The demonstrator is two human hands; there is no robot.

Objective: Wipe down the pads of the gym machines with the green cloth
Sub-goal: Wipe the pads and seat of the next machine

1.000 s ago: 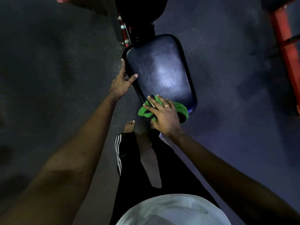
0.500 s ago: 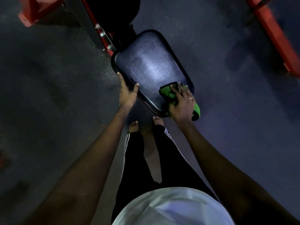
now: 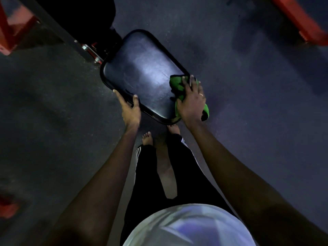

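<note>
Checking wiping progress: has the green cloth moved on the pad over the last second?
Yes. The green cloth under the right hand went from the near end of the pad round to its right edge.

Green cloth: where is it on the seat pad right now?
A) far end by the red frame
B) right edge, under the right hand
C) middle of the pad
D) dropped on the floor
B: the right hand presses the green cloth against the seat pad at its right edge, while the left hand grips the opposite edge.
</note>
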